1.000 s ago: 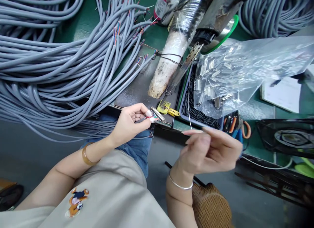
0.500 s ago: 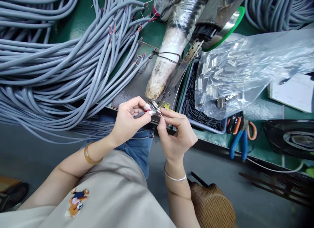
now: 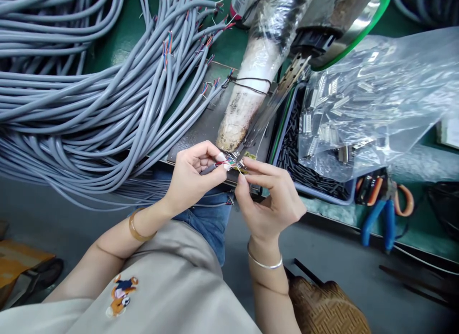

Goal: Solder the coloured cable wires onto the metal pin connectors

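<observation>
Between the fingertips of my left hand (image 3: 196,173) is the end of a grey cable (image 3: 209,168), its thin coloured wires fanned out beside a small metal connector (image 3: 234,158). My right hand (image 3: 270,195) is at the connector's right side, thumb and fingers pinched around a thin pale wire (image 3: 240,170). The connector lies just below the tip of a white wrapped tube (image 3: 238,104), next to a slim metal tool tip. Fingers partly cover the connector, so its contacts are hard to make out.
Many grey cables (image 3: 89,102) spread over the left of the green table. To the right stand a blue tray (image 3: 308,193) of small black tubes, a plastic bag (image 3: 401,85) of metal connectors and blue-handled pliers (image 3: 380,219). A woven stool (image 3: 326,305) is below.
The view has shifted, so most things sit further right. The connector has turned and its contacts face up more. My right fingertips have moved a little off it, onto a thin wire.
</observation>
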### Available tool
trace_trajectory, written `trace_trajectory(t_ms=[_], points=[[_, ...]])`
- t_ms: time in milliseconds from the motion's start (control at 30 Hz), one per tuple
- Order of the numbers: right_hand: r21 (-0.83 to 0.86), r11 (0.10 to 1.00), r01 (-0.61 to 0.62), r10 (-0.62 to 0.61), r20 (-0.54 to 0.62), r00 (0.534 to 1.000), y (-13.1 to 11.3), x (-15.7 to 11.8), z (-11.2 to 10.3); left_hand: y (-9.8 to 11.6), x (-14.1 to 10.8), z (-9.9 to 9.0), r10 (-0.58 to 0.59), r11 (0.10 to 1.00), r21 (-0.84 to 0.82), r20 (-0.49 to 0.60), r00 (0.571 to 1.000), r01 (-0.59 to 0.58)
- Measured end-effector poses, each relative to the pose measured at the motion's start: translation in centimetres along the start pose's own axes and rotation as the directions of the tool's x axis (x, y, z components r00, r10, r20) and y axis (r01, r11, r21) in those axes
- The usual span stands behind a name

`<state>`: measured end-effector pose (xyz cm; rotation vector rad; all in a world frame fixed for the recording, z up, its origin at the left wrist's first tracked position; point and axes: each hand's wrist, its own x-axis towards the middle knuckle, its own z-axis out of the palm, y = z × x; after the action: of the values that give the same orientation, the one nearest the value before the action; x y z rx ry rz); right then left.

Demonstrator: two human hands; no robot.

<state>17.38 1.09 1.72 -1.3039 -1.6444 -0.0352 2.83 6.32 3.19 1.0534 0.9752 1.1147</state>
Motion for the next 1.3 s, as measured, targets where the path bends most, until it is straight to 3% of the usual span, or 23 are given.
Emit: trace_trajectory(t_ms=[167,333,600,800,933,1300], points=[[-0.032,0.998,0.053,-0.053,0.001,0.999,0.5,-0.8,0.0,-0.2,0.0,-0.1,-0.068,0.998,-0.004,0.018,0.997,0.069],[0.000,0.999,-0.054,0.054,-0.039,0.998,0.3,-0.8,0.2,-0.5,-0.4,-0.1,-0.055,0.998,-0.003,0.024,0.998,0.055],[-0.098,0.994,0.037,-0.041,-0.030,0.999,-0.2,-1.0,0.5,-1.1,-1.2,0.1,0.123,0.984,0.136,-0.025,0.992,-0.119],[0.073,0.990,-0.120,0.123,-0.029,0.992,-0.3,-0.9,0.4,-1.4,-1.3,-0.2,0.180,0.959,0.228,-0.020,0.983,-0.171],[0.107,0.984,-0.146,0.146,0.001,0.989,-0.2,-0.9,0.3,-1.6,-1.3,-0.3,0.222,0.942,0.262,-0.017,0.975,-0.210],[0.084,0.989,-0.120,0.120,0.003,0.993,0.2,-0.3,0.4,-1.3,-0.7,-0.1,0.168,0.945,0.290,-0.026,0.986,-0.153]])
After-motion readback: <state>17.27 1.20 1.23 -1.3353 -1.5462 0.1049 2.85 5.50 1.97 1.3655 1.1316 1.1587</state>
